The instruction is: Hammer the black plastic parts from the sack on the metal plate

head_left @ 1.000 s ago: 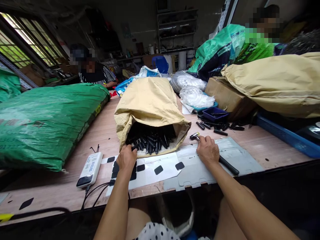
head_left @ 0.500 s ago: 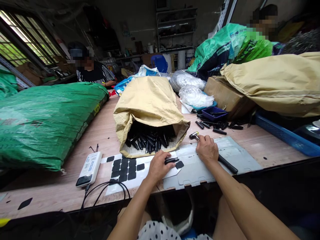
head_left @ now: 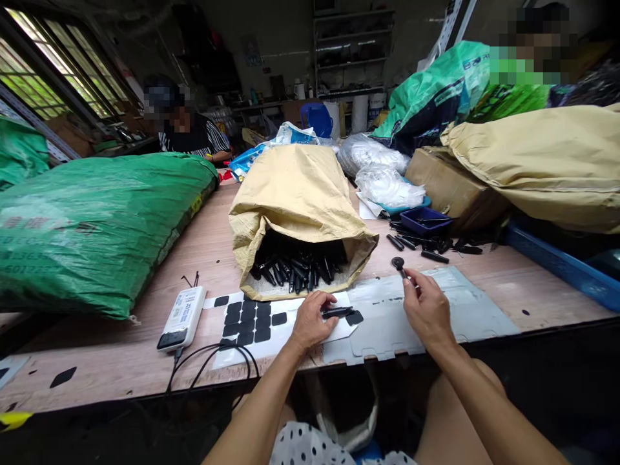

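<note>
My left hand [head_left: 312, 318] rests at the near edge of the table, fingers curled around a slim black tube-shaped piece [head_left: 343, 311]. Just right of that piece lies a black square pad [head_left: 355, 317]. My right hand [head_left: 427, 303], raised over the grey board [head_left: 465, 300], is closed on a small hammer [head_left: 398, 263]. Its round dark head points up and left; most of the handle is hidden by the hand. Beyond my left hand, an open beige sack [head_left: 295, 187] lies on its side, with many similar black pieces [head_left: 295, 268] in its mouth.
A white power bank [head_left: 181, 320] with black cables and a white sheet of black pads [head_left: 247, 321] lie left. A green sack [head_left: 97, 226] fills the far left. Loose black pieces [head_left: 434, 256], a purple tray [head_left: 426, 221] and a blue basket [head_left: 562, 265] stand right. Two people sit beyond.
My right hand has lifted and turned the hammer, so its head now faces up and its handle no longer shows along the board. My left hand keeps its hold. The view has shifted slightly.
</note>
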A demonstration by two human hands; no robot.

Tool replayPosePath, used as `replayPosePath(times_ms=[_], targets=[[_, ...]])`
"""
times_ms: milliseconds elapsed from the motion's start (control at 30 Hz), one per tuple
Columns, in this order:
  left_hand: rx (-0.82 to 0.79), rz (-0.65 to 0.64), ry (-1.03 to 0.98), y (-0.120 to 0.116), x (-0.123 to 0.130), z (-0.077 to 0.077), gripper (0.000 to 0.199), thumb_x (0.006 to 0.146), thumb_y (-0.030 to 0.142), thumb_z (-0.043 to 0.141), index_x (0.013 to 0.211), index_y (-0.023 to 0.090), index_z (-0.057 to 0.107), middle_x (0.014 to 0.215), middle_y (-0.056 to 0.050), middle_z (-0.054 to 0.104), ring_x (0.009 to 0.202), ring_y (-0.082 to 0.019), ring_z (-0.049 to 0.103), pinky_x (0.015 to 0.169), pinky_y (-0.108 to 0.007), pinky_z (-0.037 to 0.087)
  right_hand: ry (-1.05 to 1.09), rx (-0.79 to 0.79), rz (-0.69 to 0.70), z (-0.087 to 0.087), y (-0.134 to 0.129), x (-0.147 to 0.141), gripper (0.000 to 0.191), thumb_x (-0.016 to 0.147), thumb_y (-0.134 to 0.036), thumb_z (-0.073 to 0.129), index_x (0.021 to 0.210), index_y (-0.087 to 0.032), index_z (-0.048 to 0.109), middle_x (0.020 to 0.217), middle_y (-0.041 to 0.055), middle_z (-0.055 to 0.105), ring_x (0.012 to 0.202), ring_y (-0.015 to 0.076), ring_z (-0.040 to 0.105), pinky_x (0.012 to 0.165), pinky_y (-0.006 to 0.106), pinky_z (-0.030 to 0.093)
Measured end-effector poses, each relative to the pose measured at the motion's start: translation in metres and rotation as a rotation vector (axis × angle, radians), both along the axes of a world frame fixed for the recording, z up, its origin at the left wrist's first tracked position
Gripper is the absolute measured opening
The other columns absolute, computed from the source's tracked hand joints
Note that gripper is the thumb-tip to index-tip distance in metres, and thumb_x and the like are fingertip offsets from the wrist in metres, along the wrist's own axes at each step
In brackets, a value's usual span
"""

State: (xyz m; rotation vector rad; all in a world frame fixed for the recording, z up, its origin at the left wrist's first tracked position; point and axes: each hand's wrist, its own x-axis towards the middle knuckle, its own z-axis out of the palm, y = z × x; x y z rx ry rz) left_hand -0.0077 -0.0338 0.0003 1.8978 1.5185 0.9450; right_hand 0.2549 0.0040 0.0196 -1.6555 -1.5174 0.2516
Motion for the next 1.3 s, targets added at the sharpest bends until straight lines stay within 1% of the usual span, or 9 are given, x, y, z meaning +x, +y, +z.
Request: replayPosePath(times_ms=[100,267,400,567,700,867,1067,1167,1300], targets=[[-0.010,-0.001,-0.001,0.000,0.000,0.002,0.021,0.070,0.012,0.071,0.089,0.020,0.069,0.089,-0.002,0.065,0.090,-0.020,0.058,0.083,-0.032,0.044,0.114,-0.004,0.166,0.003,-0.031,-0.020,0.033,0.096,-0.036,0.049,0.115,-0.019,0.070,0.110,0.0107,0.072,0.100,0.0231,0.066,0.084,0.034,0.051],[-0.011,-0.009,0.000,0.001,0.000,0.000,0.018,0.075,0.019,0.074,0.093,0.022,0.077,0.085,-0.002,0.064,0.087,-0.020,0.058,0.081,-0.032,0.044,0.129,-0.029,0.394,-0.007,-0.063,-0.055,0.032,0.100,-0.033,0.046,0.119,-0.021,0.068,0.107,0.0089,0.072,0.102,0.0212,0.067,0.092,0.035,0.053],[0.006,-0.023,-0.020,0.002,-0.001,-0.005,0.020,0.076,0.020,0.075,0.096,0.023,0.077,0.085,-0.002,0.064,0.088,-0.019,0.058,0.082,-0.031,0.044,0.069,-0.027,0.447,-0.010,-0.071,-0.070,0.031,0.102,-0.030,0.043,0.122,-0.022,0.066,0.106,0.0083,0.071,0.099,0.0202,0.068,0.090,0.034,0.054],[0.001,-0.024,-0.008,0.002,-0.001,-0.003,0.007,0.077,0.020,0.074,0.083,0.022,0.075,0.082,-0.002,0.062,0.087,-0.019,0.057,0.080,-0.031,0.043,-0.043,0.020,0.481,-0.008,-0.078,-0.080,0.034,0.104,-0.027,0.040,0.128,-0.023,0.064,0.105,0.0082,0.069,0.098,0.0200,0.067,0.087,0.033,0.054],[0.010,-0.025,-0.012,0.002,-0.001,-0.003,0.011,0.076,0.017,0.073,0.085,0.022,0.076,0.081,-0.002,0.062,0.086,-0.019,0.057,0.079,-0.031,0.043,-0.149,-0.018,0.449,-0.008,-0.078,-0.079,0.033,0.104,-0.026,0.039,0.124,-0.022,0.066,0.098,0.0065,0.069,0.089,0.0192,0.067,0.079,0.031,0.054],[0.017,-0.017,-0.023,0.002,-0.001,-0.008,0.017,0.075,0.017,0.075,0.091,0.023,0.078,0.084,-0.002,0.064,0.089,-0.020,0.058,0.079,-0.031,0.044,-0.117,0.030,0.389,-0.006,-0.073,-0.070,0.034,0.104,-0.028,0.039,0.127,-0.023,0.064,0.105,0.0085,0.069,0.096,0.0205,0.068,0.089,0.034,0.054],[0.023,-0.010,-0.009,0.002,-0.001,-0.010,0.018,0.075,0.017,0.072,0.092,0.022,0.076,0.086,-0.002,0.064,0.090,-0.020,0.058,0.081,-0.031,0.045,-0.171,-0.012,0.397,-0.009,-0.072,-0.065,0.034,0.103,-0.027,0.040,0.125,-0.023,0.066,0.102,0.0067,0.070,0.092,0.0194,0.067,0.083,0.032,0.053],[0.026,-0.016,0.019,0.001,-0.001,-0.007,0.019,0.074,0.015,0.071,0.091,0.022,0.072,0.088,-0.002,0.064,0.090,-0.020,0.058,0.082,-0.031,0.044,-0.175,0.015,0.287,-0.007,-0.059,-0.052,0.034,0.102,-0.028,0.043,0.126,-0.023,0.067,0.106,0.0068,0.070,0.099,0.0197,0.067,0.087,0.031,0.051],[0.013,-0.021,0.045,0.000,-0.001,-0.001,0.022,0.071,0.013,0.070,0.091,0.021,0.067,0.091,-0.001,0.064,0.089,-0.020,0.056,0.081,-0.032,0.044,-0.291,-0.032,0.072,-0.009,-0.026,-0.023,0.032,0.099,-0.028,0.050,0.123,-0.023,0.069,0.107,0.0060,0.069,0.098,0.0207,0.064,0.081,0.030,0.046]])
